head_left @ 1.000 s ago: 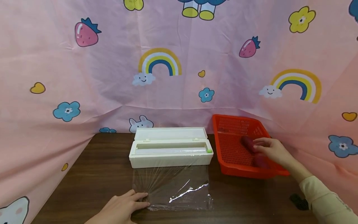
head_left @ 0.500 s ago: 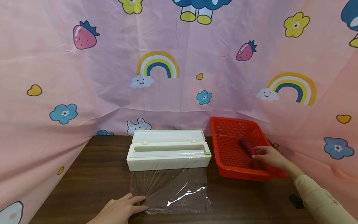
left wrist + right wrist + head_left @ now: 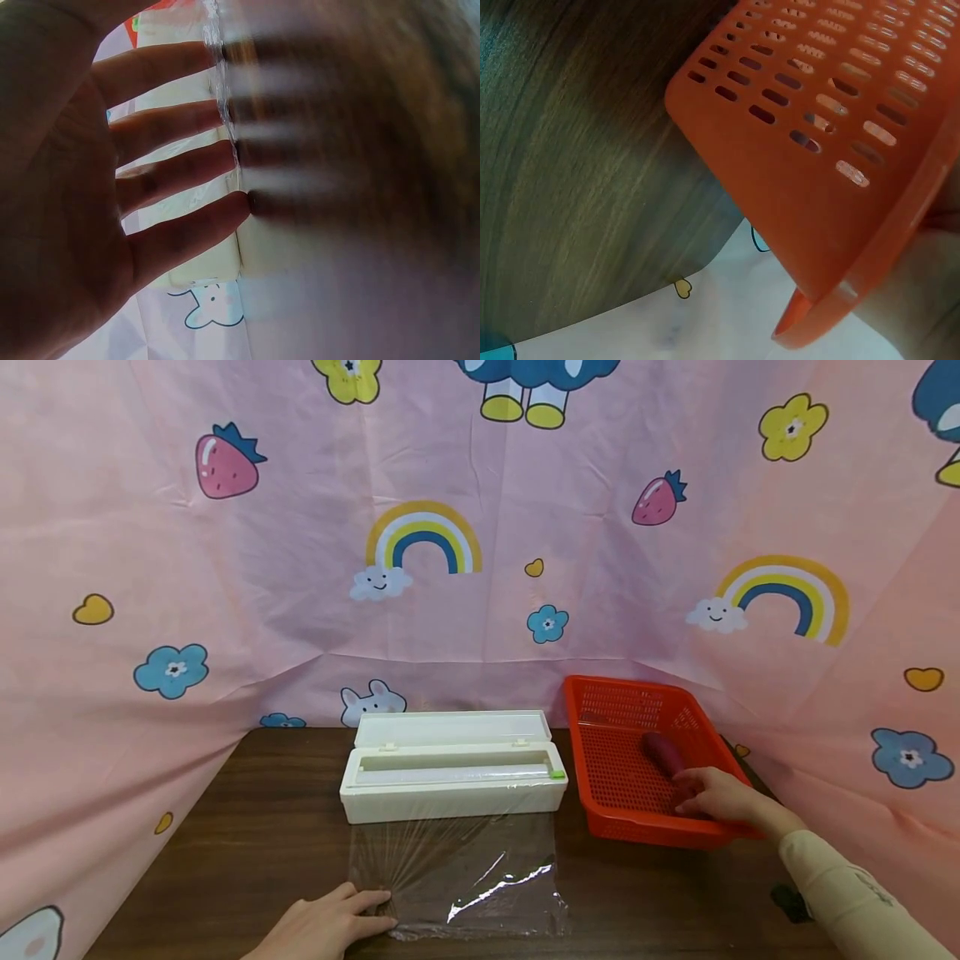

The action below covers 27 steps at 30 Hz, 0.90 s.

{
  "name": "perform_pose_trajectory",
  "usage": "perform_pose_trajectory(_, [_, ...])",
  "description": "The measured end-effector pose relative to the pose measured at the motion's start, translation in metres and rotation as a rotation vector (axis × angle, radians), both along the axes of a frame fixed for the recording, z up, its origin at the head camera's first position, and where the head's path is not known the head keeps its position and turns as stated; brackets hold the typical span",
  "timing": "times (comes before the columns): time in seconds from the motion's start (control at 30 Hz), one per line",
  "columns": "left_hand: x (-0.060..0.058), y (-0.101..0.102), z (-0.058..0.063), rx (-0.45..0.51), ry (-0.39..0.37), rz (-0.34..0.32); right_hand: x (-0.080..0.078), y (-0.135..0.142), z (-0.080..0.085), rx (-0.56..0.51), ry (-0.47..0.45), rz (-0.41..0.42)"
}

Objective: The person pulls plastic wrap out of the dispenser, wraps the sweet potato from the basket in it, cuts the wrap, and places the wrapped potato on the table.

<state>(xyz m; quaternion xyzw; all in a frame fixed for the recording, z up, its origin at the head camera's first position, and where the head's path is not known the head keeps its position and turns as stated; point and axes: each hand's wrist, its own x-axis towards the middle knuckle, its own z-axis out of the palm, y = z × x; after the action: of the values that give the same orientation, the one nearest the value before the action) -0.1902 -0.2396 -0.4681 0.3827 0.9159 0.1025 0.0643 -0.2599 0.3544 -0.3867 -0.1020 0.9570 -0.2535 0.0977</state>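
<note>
My left hand point(image 3: 326, 922) lies on the table at the lower left corner of a sheet of clear cling film point(image 3: 457, 877). In the left wrist view its fingers point(image 3: 180, 169) are straight and spread, with the tips at the film's edge. The film runs out from a roll point(image 3: 453, 774) in an open white dispenser box point(image 3: 453, 803). Inside the red basket point(image 3: 615, 818), my right hand point(image 3: 716, 795) curls its fingers over the nearer purple-red sweet potato point(image 3: 680, 793), mostly hidden beneath it. A second sweet potato point(image 3: 660, 752) lies just beyond. The basket wall hides the right fingers in the right wrist view.
The box's lid point(image 3: 452, 727) stands raised at its back. A small dark object point(image 3: 791, 903) sits on the wooden table point(image 3: 285, 827) near the right sleeve. A printed pink cloth point(image 3: 315, 527) hangs behind and along both sides.
My right hand has lowered onto the nearer sweet potato, covering more of it. My left hand stays at the film's corner. The head view has shifted slightly.
</note>
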Motion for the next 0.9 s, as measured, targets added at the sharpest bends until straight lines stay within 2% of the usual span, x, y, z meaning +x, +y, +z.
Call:
perform_pose_trajectory(0.33, [0.0,0.0,0.001,-0.011,-0.001,0.003,-0.004,-0.004,-0.004,0.055,-0.054,-0.015])
perform_pose_trajectory(0.63, [0.003,-0.003,0.002,-0.007,0.017,-0.007,-0.012,-0.008,-0.007,0.113,-0.08,0.058])
perform_pose_trajectory(0.9, [0.004,-0.003,0.003,0.017,0.031,-0.004,-0.014,-0.011,-0.01,0.109,-0.056,0.054])
